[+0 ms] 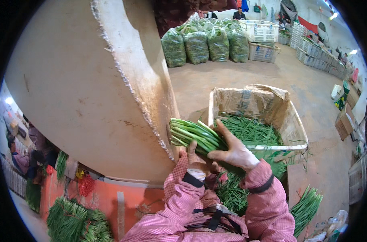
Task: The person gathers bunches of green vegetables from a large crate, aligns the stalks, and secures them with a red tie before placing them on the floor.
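Observation:
A bunch of green chives (195,133) with pale cut ends pointing left is held up in front of me. My left hand (196,160) grips it from below, the thumb up along the stalks. Around the leafy end, at the right, my right hand (239,152) cups the bunch between thumb and fingers. Both hands wear whitish, worn coverings near the wrist. Just beyond them stands a white crate (299,127) with a brown liner, holding loose green leaves (252,131). More cut greens (233,193) lie below my hands, partly hidden by my arms.
A big curved tan panel (91,88) rises close on my left. Tied chive bunches (76,220) lie on a red surface (131,203), beside red ties (86,185). Another bunch (306,207) is at my right. Filled bags (196,47) and stacked crates (264,40) stand far off.

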